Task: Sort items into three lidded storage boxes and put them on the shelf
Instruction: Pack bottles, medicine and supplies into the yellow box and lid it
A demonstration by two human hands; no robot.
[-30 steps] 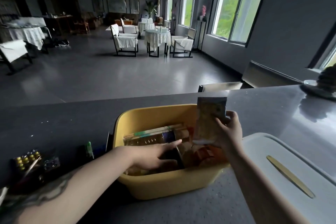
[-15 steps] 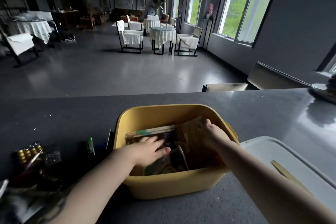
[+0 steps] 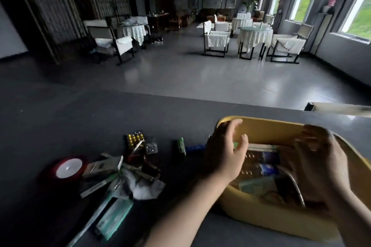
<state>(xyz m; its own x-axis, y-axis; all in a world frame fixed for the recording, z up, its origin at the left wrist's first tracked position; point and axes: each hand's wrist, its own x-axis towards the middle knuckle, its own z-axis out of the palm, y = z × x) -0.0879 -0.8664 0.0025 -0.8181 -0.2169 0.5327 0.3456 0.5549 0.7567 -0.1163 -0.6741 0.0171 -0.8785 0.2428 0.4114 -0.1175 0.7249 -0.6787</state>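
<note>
On the near right of the dark counter [image 3: 60, 122] stands the yellow storage box [image 3: 267, 216], lid off, part-filled; both hands are over it. The right hand [image 3: 319, 162] hangs above the right half of the box, back toward the camera, fingers spread and loosely bent; motion blur is heavy there, so it appears to hold nothing, though that cannot be confirmed. The left hand [image 3: 224, 156] is at the box's left rim, fingers wide apart and slightly curved, thumb out over the interior, gripping nothing and not plainly touching the rim. Below and between the hands, inside the box, lie two bottles with blue labels [image 3: 261, 163] side by side and a green packet [image 3: 257, 185] nearer the front wall. Left of the box, on the counter, sit a small green tube [image 3: 181, 144], a blister pack of yellow pills [image 3: 135, 139], a heap of boxes and wrappers [image 3: 120, 180], and a red ribbon spool [image 3: 67, 168] farthest left. Beyond the counter, draped tables and chairs [image 3: 251, 40] stand on a grey floor.
</note>
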